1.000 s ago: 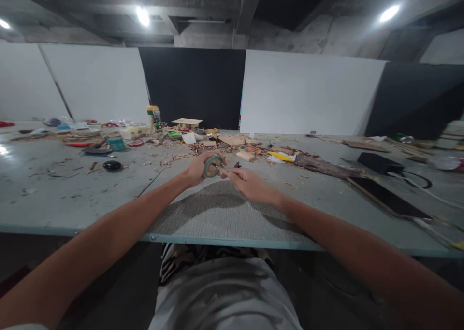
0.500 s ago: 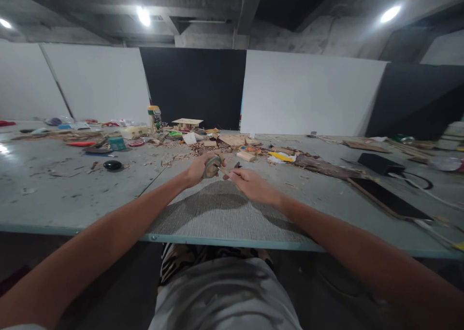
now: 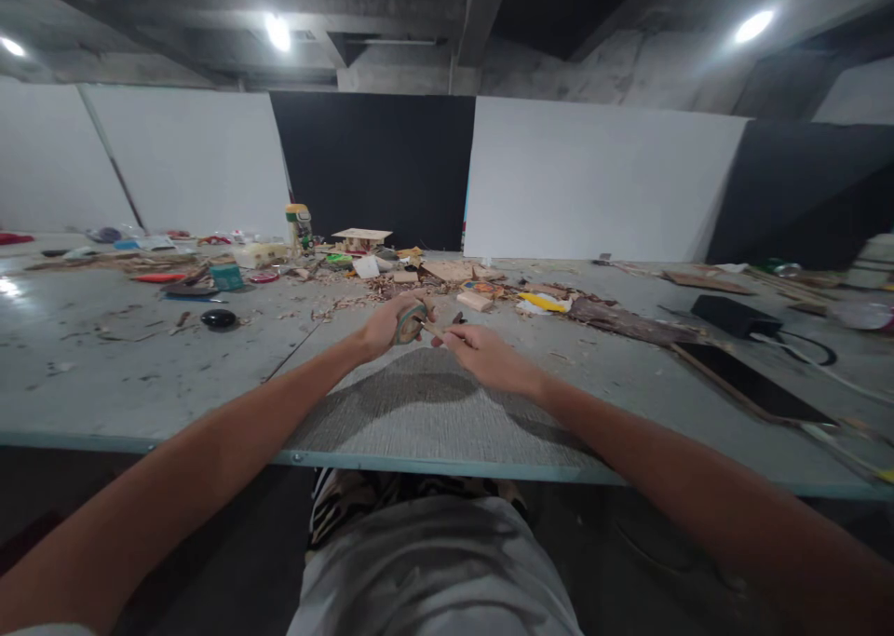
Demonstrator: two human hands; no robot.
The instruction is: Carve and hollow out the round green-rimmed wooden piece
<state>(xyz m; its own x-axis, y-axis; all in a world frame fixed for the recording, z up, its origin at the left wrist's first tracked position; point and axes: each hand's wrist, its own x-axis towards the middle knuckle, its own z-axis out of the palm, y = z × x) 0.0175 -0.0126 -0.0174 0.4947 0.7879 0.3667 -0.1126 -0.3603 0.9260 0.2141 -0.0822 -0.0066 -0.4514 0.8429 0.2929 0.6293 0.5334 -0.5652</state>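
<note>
My left hand (image 3: 386,324) is closed around a round, green-rimmed thing (image 3: 411,325) with a beige middle, held a little above the table. I cannot make out its exact kind. Close on its right, my right hand (image 3: 481,353) pinches a thin, pale stick (image 3: 431,329) between thumb and fingers. The stick's dark far end points at the round thing's face; whether the two touch is too small to tell. Just beyond the right fingers lies a small dark object (image 3: 459,318). Below the hands, a grey textured mat (image 3: 419,422) reaches the table's front edge.
Wood chips and scraps lie beyond the hands, with a wooden block (image 3: 474,301) and a yellow-handled tool (image 3: 543,303). To the right are a bark-like piece (image 3: 621,321), a black box (image 3: 736,317) and a phone (image 3: 751,382). A black mouse (image 3: 219,319) sits left.
The round thing in my left hand has turned slightly, and the stick's tip has shifted a little against it. Both hands stay in nearly the same place.
</note>
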